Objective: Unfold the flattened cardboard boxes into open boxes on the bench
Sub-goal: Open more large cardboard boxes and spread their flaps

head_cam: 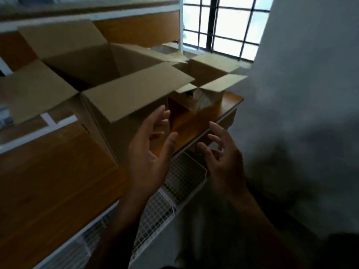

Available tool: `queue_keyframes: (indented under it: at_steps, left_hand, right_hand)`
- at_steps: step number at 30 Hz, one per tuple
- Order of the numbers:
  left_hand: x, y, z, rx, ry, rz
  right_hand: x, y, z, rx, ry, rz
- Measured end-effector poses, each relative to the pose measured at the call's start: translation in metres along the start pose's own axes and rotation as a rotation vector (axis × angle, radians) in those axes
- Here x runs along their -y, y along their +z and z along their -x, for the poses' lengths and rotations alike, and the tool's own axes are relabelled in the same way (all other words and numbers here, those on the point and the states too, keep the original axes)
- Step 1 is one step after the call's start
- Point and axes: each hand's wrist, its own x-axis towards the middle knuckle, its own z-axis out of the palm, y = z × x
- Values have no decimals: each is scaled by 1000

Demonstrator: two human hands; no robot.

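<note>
- Standing unfolded on the wooden surface [58, 171]: a large cardboard box [101, 74], top open, all four flaps spreading outward.
- Projecting toward the camera over the box's front wall: the near flap [136, 92], its lower edge lying just above the left hand.
- Sitting just beyond and to the right of the large box, near the surface's far corner: a smaller cardboard box [207, 80], also open, flaps raised and splayed.
- Showing inside the smaller box: something pale and something dark, too blurred to identify.
- Hovering in front of the large box's near right corner: the left hand [149, 152], palm turned inward, fingers spread and slightly curled, holding nothing; fingertips lying close under the near flap, contact impossible to tell.
- Hovering to the right, beyond the surface's edge: the right hand [223, 158], palm facing the left hand, fingers spread and loosely bent, gripping nothing, apart from both boxes.
- Staying apart: the two hands, a clear gap between them.
- Hanging below the surface's front edge: a white wire mesh panel [174, 187], running along the frame under both forearms.
- Rising behind the boxes: white-framed shelving [180, 22] with wooden panels.
- Letting in bright light at upper right: a barred window [223, 26].
- Filling the right side: a pale wall [301, 94], shadowed lower down.
</note>
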Motion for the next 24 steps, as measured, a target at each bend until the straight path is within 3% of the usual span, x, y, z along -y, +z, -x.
queue_keyframes:
  at_steps: [6,11,14,19,21,24]
  left_hand:
    - [-27,-10,-94,-136,135,20]
    - [-29,-28,-161,-149,103,-378]
    - [-12,-39,-195,-132,-17,-538]
    - [64,-82,-224,-197,-438,-978]
    - [90,-96,-212,-233,-588,-1092]
    - [98,-94,-198,-355,-763,-1055]
  right_hand:
    - [18,9,-118,-6,-240,-39]
    - [36,23,-208,-13,-391,14]
    - [47,39,-261,209,-439,59]
    - [37,93,-324,433,-529,221]
    - [23,110,-333,559,-441,308]
    - [-1,116,-319,680,-216,35]
